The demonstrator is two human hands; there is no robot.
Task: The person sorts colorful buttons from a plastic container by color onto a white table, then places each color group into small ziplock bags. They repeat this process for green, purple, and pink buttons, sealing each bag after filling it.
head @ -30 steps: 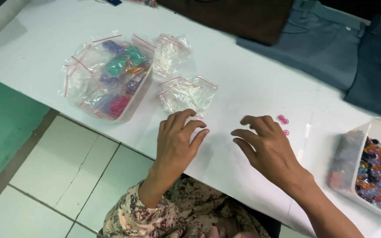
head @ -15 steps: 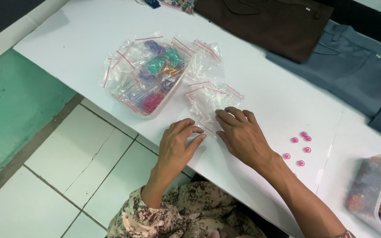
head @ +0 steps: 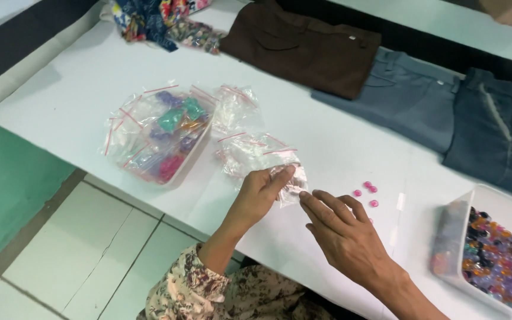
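My left hand (head: 259,195) pinches a small clear zip bag (head: 291,181) with a red seal, lifted just off the white table (head: 84,101). My right hand (head: 345,234) hovers beside it with fingers spread, its fingertips close to the bag's lower corner, holding nothing. More empty zip bags (head: 250,153) lie in a loose pile just behind the left hand. A few small pink buttons (head: 367,191) lie on the table to the right of the held bag.
A white tray (head: 194,155) at the left holds bagged coloured buttons. A white tub (head: 484,201) of loose mixed buttons stands at the right edge. Brown (head: 303,50), grey-blue (head: 410,95) and dark blue (head: 499,130) folded garments lie along the back.
My left hand has picked one zip bag off the pile and raised it. My right hand has drawn back from the pile toward the bag's right side.
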